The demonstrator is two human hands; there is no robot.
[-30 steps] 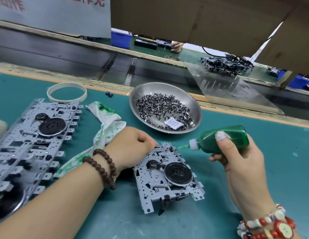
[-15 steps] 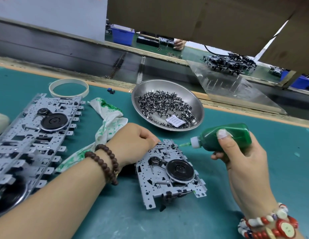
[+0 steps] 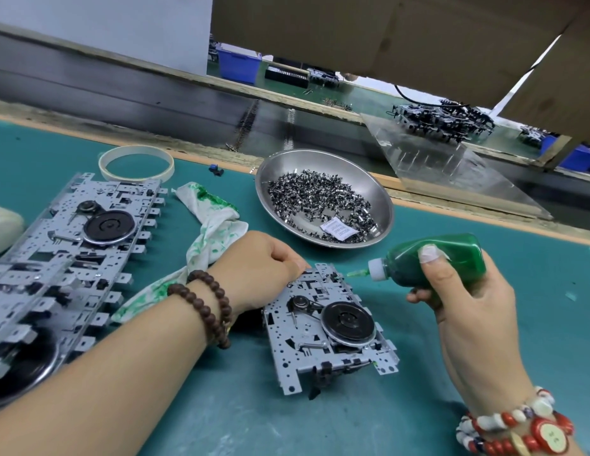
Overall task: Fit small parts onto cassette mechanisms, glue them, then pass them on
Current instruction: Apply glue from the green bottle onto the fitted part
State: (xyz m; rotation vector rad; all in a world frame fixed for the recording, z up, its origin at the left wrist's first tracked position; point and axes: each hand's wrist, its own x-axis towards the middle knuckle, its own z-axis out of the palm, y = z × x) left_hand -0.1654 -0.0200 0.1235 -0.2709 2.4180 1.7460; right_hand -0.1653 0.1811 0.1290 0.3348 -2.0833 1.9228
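Right hand [image 3: 465,291] grip on glue bottle [image 3: 435,258], left hand [image 3: 257,268] fisted on mechanism [image 3: 326,327]

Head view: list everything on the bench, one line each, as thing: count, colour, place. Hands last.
mechanism: one, silver with black wheel, front centre on the mat
stack of mechanisms: one row, count unclear, silver, left
bowl: one, steel, behind the mechanism
small parts: many, dark metallic, in the bowl
packet: one, white, in the bowl
glue bottle: one, green, held right of the mechanism
rag: one, white with green stains, between stack and bowl
tape ring: one, cream, back left
mat: one, teal, bench top
left hand: on the mechanism's far left corner, fingers curled
right hand: grips the glue bottle, nozzle at the mechanism's far edge
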